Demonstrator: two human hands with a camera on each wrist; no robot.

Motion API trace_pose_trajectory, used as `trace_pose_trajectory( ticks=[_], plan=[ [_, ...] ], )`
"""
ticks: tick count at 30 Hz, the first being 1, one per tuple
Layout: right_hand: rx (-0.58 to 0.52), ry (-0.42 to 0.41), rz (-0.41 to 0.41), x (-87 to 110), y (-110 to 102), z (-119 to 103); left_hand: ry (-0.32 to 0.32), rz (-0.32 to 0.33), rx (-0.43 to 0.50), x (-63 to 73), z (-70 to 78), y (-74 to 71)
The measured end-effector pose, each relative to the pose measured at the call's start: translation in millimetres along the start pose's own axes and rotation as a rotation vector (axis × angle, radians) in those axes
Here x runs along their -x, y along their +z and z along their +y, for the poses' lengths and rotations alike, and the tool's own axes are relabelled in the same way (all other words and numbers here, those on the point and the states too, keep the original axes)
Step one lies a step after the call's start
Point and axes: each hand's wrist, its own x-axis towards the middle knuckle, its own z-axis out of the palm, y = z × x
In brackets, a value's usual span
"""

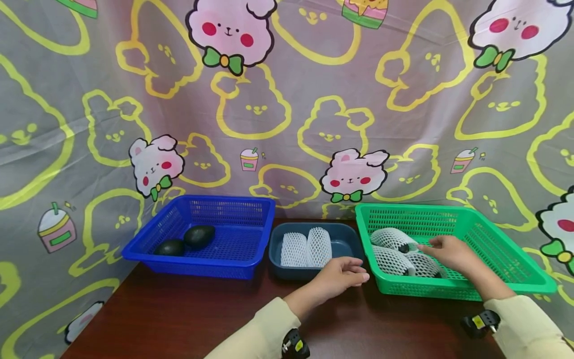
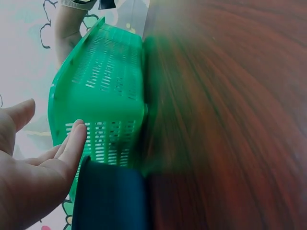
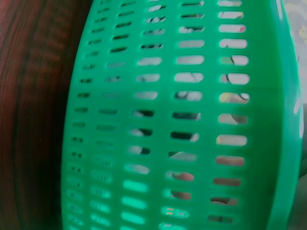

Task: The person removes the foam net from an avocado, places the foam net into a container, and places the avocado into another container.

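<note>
In the head view, my right hand (image 1: 452, 253) is inside the green basket (image 1: 453, 286), its fingertips beside several dark fruits in white foam nets (image 1: 389, 260). I cannot tell whether it touches them. The right wrist view is filled by the basket's slotted wall (image 3: 201, 105), which mostly hides that hand. My left hand (image 1: 338, 276) hovers in front of the dark blue tray (image 1: 287, 273), near the green basket's left front corner. Its fingers are loosely extended around nothing, as the left wrist view also shows. Two white foam nets (image 1: 294, 250) stand side by side in the tray.
To the left is a blue basket (image 1: 224, 269) with two avocados (image 1: 199, 237) lying unwrapped in it. All three containers stand on a dark red-brown wooden table (image 1: 188, 314). A printed cloth (image 1: 287, 99) hangs right behind them.
</note>
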Motion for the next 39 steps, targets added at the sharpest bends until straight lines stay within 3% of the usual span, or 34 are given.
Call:
trace_pose_trajectory(
  ticks=[8,14,21,33,39],
  plan=[
    [-0.082,-0.003,-0.108,-3.8,12,10,-0.027,0.011,0.145,-9.1,-1.6,9.1],
    [-0.046,0.032,-0.177,-8.8,12,13,-0.034,0.001,0.242,-14.5,-1.8,13.2],
    [-0.019,0.007,-0.236,-8.4,14,14,-0.011,0.03,0.329,-16.6,-1.4,21.3],
    [-0.026,0.117,-0.389,-15.3,9,14,-0.037,0.077,0.336,-17.9,-0.1,24.7],
    [-0.062,0.137,-0.401,-14.1,9,13,-0.044,0.096,0.349,-16.6,-0.5,27.3]
  ],
)
